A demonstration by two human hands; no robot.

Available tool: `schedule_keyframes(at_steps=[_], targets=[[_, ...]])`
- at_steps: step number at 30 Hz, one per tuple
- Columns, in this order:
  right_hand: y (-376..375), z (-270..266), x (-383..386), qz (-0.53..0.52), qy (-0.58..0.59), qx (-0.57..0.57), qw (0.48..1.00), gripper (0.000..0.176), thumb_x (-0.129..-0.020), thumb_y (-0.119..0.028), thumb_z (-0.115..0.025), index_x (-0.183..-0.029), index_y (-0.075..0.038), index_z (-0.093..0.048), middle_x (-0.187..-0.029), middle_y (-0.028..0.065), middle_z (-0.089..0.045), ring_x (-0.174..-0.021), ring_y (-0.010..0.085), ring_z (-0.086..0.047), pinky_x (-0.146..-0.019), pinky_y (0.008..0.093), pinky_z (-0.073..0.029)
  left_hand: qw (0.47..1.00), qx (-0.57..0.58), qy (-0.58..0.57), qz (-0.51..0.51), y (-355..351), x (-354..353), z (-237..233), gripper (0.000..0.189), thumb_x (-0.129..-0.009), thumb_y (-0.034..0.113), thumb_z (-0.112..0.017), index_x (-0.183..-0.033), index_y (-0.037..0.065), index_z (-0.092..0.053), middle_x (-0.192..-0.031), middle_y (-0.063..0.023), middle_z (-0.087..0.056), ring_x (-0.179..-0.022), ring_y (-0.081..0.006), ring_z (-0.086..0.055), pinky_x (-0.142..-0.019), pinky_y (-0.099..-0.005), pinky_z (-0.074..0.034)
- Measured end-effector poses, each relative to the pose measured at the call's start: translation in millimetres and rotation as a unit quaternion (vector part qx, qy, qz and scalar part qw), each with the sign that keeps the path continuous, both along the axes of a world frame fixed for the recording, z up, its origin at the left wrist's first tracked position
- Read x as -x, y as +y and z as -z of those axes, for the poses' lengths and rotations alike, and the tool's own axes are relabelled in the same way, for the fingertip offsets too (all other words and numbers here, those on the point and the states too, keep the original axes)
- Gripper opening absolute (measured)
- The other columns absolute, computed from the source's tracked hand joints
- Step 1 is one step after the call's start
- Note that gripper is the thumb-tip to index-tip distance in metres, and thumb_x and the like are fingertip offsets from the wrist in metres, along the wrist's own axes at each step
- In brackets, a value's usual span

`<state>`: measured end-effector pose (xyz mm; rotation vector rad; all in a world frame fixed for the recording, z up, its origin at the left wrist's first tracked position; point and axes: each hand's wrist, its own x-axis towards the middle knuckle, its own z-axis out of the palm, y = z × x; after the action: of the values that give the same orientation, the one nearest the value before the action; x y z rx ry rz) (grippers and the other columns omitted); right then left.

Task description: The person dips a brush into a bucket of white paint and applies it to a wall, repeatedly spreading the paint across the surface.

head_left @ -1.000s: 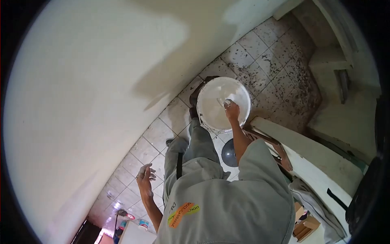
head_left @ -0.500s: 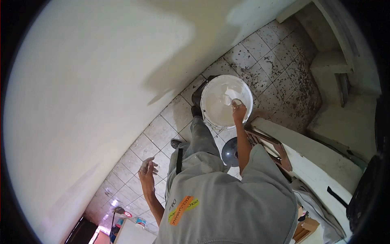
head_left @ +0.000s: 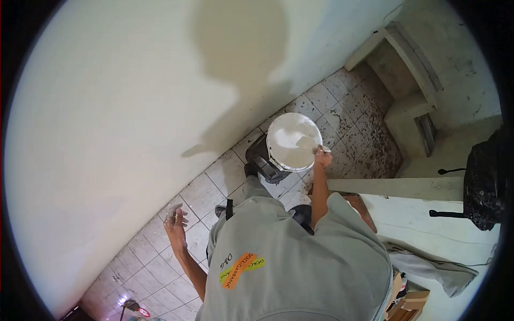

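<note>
A white bucket (head_left: 278, 160) full of white paste stands on the tiled floor by the wall. My right hand (head_left: 323, 158) is at the bucket's right rim, shut on a small putty knife (head_left: 307, 143) whose blade, coated in white, lies over the paste. My left hand (head_left: 175, 219) hangs free at my left side with its fingers spread, holding nothing, close to the white wall (head_left: 118, 117). Both hands are smeared with white.
A stained tiled floor (head_left: 348, 117) runs to a concrete step (head_left: 407, 112) at the upper right. A white board or table (head_left: 428, 219) with a grey cloth (head_left: 428, 267) lies at right, a black bag (head_left: 484, 182) at far right.
The view has risen and shifted. My right hand has moved from inside the bucket to its right rim with the knife. My left hand stays open at my side.
</note>
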<state>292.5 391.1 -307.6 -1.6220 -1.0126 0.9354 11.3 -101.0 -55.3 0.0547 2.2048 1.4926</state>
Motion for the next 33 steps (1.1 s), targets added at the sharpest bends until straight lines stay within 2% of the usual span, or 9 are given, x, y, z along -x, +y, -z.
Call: schedule_keyframes(at_steps=[1, 4, 7, 10, 11, 17, 26, 27, 33], targets=[[-13, -37, 9, 0.055, -0.021, 0.084, 0.995, 0.025, -0.081, -0.017, -0.069, -0.086, 0.007, -0.064, -0.070, 0.0151, -0.067, -0.055, 0.0169, -0.065, -0.048, 0.0272, -0.052, 1.000, -0.003, -0.004, -0.008, -10, -3, -2, 0.028, -0.091, 0.027, -0.056, -0.106, 0.005, -0.065, -0.076, -0.0048, -0.059, -0.062, -0.0113, -0.051, -0.055, -0.0255, -0.040], [-2, -18, -9, 0.030, -0.088, 0.136, 0.986, 0.021, -0.083, -0.014, -0.066, -0.090, 0.006, -0.064, -0.070, 0.0143, -0.068, -0.055, 0.0174, -0.065, -0.046, 0.0257, -0.051, 1.000, 0.015, -0.018, -0.015, -37, -12, -5, 0.029, -0.090, 0.027, -0.056, -0.108, 0.006, -0.064, -0.078, -0.0028, -0.059, -0.062, -0.0094, -0.050, -0.055, -0.0238, -0.040], [-22, -19, -2, 0.027, 0.137, 0.041, 0.989, 0.019, -0.085, -0.011, -0.063, -0.094, 0.006, -0.063, -0.074, 0.0146, -0.068, -0.055, 0.0172, -0.064, -0.042, 0.0247, -0.048, 1.000, 0.009, -0.021, 0.004, -69, -14, 22, 0.029, -0.090, 0.028, -0.055, -0.108, 0.006, -0.064, -0.077, -0.0025, -0.060, -0.062, -0.0097, -0.050, -0.055, -0.0240, -0.039], [-53, -69, 7, 0.033, 0.056, 0.115, 0.991, 0.021, -0.084, -0.010, -0.063, -0.087, 0.010, -0.064, -0.074, 0.0161, -0.068, -0.058, 0.0203, -0.066, -0.049, 0.0264, -0.050, 0.999, 0.046, -0.007, 0.024, -84, -21, 14, 0.029, -0.090, 0.028, -0.055, -0.108, 0.007, -0.064, -0.076, -0.0022, -0.059, -0.062, -0.0099, -0.050, -0.055, -0.0241, -0.039], [-61, -79, 10, 0.030, 0.101, 0.113, 0.988, 0.019, -0.085, -0.009, -0.060, -0.091, 0.009, -0.062, -0.075, 0.0174, -0.068, -0.057, 0.0206, -0.065, -0.046, 0.0244, -0.048, 0.999, 0.038, -0.011, 0.014, -88, -22, 14, 0.029, -0.090, 0.028, -0.055, -0.107, 0.007, -0.064, -0.075, -0.0025, -0.059, -0.061, -0.0099, -0.050, -0.055, -0.0241, -0.039], [-68, -51, 0, 0.001, 0.198, 0.115, 0.973, 0.025, -0.087, -0.013, -0.057, -0.104, 0.005, -0.054, -0.077, 0.0171, -0.068, -0.055, 0.0183, -0.063, -0.040, 0.0242, -0.039, 0.999, 0.008, -0.017, -0.037, -100, -25, 12, 0.026, -0.091, 0.025, -0.056, -0.106, 0.006, -0.064, -0.074, -0.0038, -0.059, -0.060, -0.0102, -0.050, -0.053, -0.0242, -0.038], [-82, -23, -34, -0.007, 0.228, 0.146, 0.962, 0.025, -0.087, -0.023, -0.055, -0.101, -0.002, -0.057, -0.076, 0.0117, -0.068, -0.046, 0.0162, -0.054, -0.037, 0.0240, -0.036, 0.999, 0.004, 0.017, 0.036, -70, -23, -3, 0.029, -0.090, 0.026, -0.056, -0.106, 0.003, -0.065, -0.076, -0.0033, -0.059, -0.062, -0.0098, -0.049, -0.055, -0.0244, -0.039], [-86, -25, -39, -0.051, 0.249, 0.140, 0.957, 0.027, -0.088, -0.027, -0.051, -0.101, -0.004, -0.056, -0.080, 0.0097, -0.068, -0.050, 0.0153, -0.054, -0.040, 0.0243, -0.039, 0.999, 0.004, 0.019, 0.034, -66, -24, -3, 0.029, -0.090, 0.026, -0.056, -0.106, 0.003, -0.065, -0.077, -0.0039, -0.059, -0.062, -0.0099, -0.048, -0.055, -0.0247, -0.039], [-98, -50, -45, -0.039, 0.337, 0.223, 0.914, 0.026, -0.085, -0.022, -0.045, -0.103, -0.005, -0.055, -0.097, 0.0101, -0.067, -0.071, 0.0172, -0.060, -0.056, 0.0286, -0.045, 0.999, -0.030, -0.018, 0.020, -21, -31, 2, 0.026, -0.091, 0.021, -0.056, -0.106, 0.002, -0.064, -0.076, -0.0041, -0.060, -0.062, -0.0093, -0.047, -0.056, -0.0243, -0.039]])
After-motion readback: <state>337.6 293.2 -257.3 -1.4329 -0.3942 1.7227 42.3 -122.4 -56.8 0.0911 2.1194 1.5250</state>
